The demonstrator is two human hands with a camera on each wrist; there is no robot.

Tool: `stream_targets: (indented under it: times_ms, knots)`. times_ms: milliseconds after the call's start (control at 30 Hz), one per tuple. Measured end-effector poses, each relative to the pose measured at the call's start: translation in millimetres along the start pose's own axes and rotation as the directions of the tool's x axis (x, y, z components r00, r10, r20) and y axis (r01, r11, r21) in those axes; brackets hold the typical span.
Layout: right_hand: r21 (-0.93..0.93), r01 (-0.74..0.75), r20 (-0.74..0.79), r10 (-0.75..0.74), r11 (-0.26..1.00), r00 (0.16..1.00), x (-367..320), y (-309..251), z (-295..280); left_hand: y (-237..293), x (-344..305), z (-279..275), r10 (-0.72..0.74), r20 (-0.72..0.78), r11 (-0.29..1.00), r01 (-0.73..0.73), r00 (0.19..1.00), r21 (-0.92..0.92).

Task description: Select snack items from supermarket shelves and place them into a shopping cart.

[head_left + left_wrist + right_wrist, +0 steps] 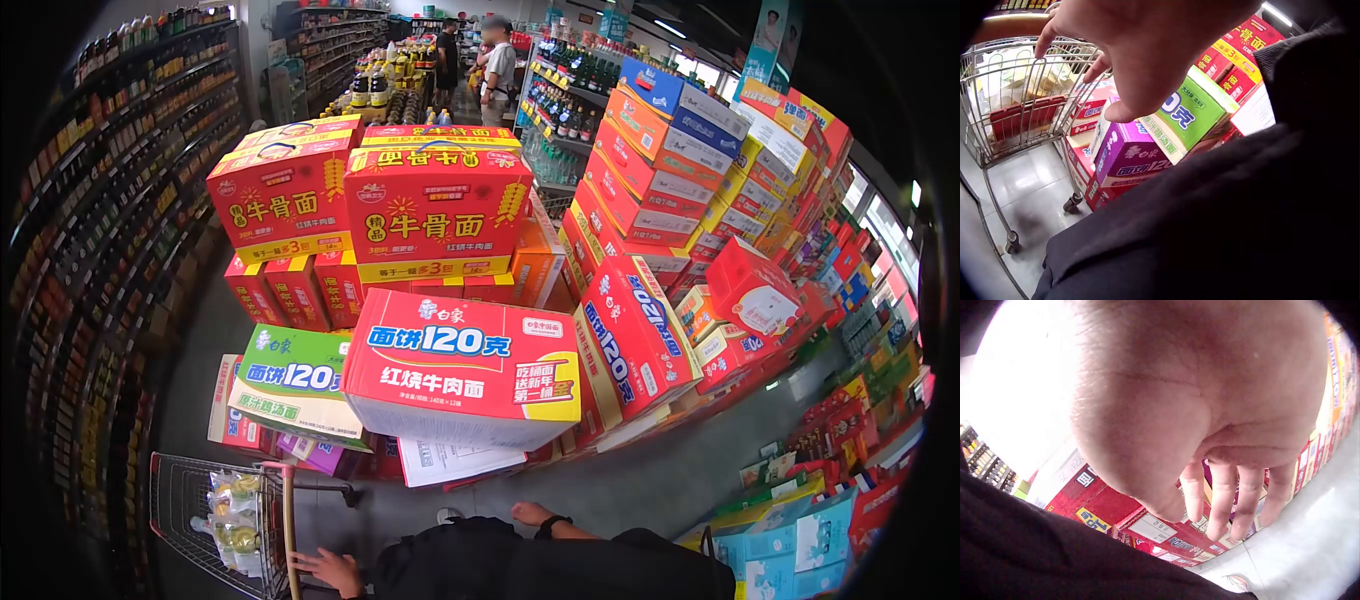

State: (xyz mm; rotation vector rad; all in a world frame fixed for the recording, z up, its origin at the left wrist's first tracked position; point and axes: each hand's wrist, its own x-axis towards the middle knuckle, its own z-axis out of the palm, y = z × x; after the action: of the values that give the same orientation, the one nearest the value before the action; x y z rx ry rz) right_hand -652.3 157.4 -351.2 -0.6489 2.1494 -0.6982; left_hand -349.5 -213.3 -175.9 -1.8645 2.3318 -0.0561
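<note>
My left hand (335, 573) is at the handle (288, 525) of a wire shopping cart (172, 490), its fingers loosely spread against the bar. In the left wrist view the same hand (1141, 50) has its fingers pointing down over the cart's near end, curled round nothing. Several clear bags of pale goods (237, 510) lie in the cart. My right hand (530, 514) hangs in front of my body, holding nothing. Seen by the right wrist camera, the relaxed fingers of that hand (1204, 406) dangle before stacked red cartons (1154, 528).
Straight ahead stands a big stack of noodle cartons, with a red and white one (460, 370) on top and a green one (295, 385) beside it. Taller cartons (660, 160) rise on the right. Dark shelves (110, 220) line the left. Two people (497, 75) stand far back.
</note>
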Motion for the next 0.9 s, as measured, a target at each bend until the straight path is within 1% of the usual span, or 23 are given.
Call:
stream_targets:
  times_ms: [33, 67, 167, 200, 267, 300, 367, 467, 500, 567, 600, 700, 800, 900]
  knots:
    - [-0.007, 0.013, 0.006, -0.013, 1.000, 1.000, 0.3, -0.1, 2.6, -0.3, 2.6, -5.6, -0.061, 0.056, 0.992, 0.066, 0.997, -0.109]
    - [-0.013, 0.027, 0.014, -0.027, 1.000, 1.000, 1.9, -0.9, 6.0, -9.2, 5.3, 26.3, -0.002, -0.157, 0.995, -0.014, 0.988, -0.099]
    - [-0.027, -0.061, 0.061, 0.063, 0.998, 0.996, 4.8, 2.4, 20.8, -11.7, 5.8, 19.1, -0.011, -0.085, 0.990, -0.001, 0.996, -0.139]
    - [-0.024, -0.088, 0.072, 0.090, 0.996, 0.993, 3.1, -1.2, 23.7, -12.5, 6.3, 16.6, -0.011, -0.061, 0.992, 0.003, 0.998, -0.126]
    - [-0.019, -0.142, 0.090, 0.143, 0.990, 0.986, 2.9, -7.9, 26.6, -15.9, 6.6, 19.5, 0.007, -0.074, 0.993, -0.016, 0.997, -0.120]
    - [-0.041, -0.131, 0.092, 0.134, 0.991, 0.987, 4.0, -10.2, 28.3, -18.0, 6.9, 20.8, 0.017, -0.081, 0.993, -0.026, 0.997, -0.117]
    - [-0.084, -0.108, 0.093, 0.116, 0.991, 0.989, 7.5, -14.6, 30.7, -22.3, 8.1, 19.7, 0.033, -0.048, 0.993, -0.038, 0.998, -0.116]
    - [-0.059, -0.154, 0.116, 0.160, 0.986, 0.980, 8.4, -27.4, 28.6, -27.2, 7.9, 8.9, 0.047, -0.012, 0.992, -0.048, 0.999, -0.114]
    - [-0.042, -0.142, 0.089, 0.145, 0.989, 0.985, 9.5, -29.3, 32.1, -28.0, 9.3, 5.3, 0.054, -0.003, 0.992, -0.054, 0.999, -0.117]
    - [-0.011, -0.115, 0.031, 0.115, 0.993, 0.993, 14.1, -27.5, 40.4, -44.6, 13.2, 20.9, 0.168, -0.014, 0.983, -0.169, 0.986, -0.068]
    - [-0.011, -0.145, 0.030, 0.145, 0.989, 0.989, 12.9, -29.4, 39.9, -49.1, 13.2, 20.9, 0.222, -0.015, 0.974, -0.223, 0.975, -0.042]
    - [-0.032, -0.103, 0.051, 0.105, 0.994, 0.993, 13.9, -33.0, 41.8, -47.9, 13.2, 19.0, 0.228, -0.002, 0.973, -0.228, 0.974, -0.047]
    - [-0.012, -0.093, 0.056, 0.093, 0.996, 0.994, 12.8, -33.8, 45.1, -48.7, 15.0, 22.6, 0.237, -0.021, 0.971, -0.238, 0.971, -0.029]
    - [-0.021, -0.121, 0.063, 0.122, 0.992, 0.990, 9.4, -36.4, 43.8, -49.0, 16.4, 21.2, 0.239, 0.006, 0.971, -0.239, 0.971, -0.026]
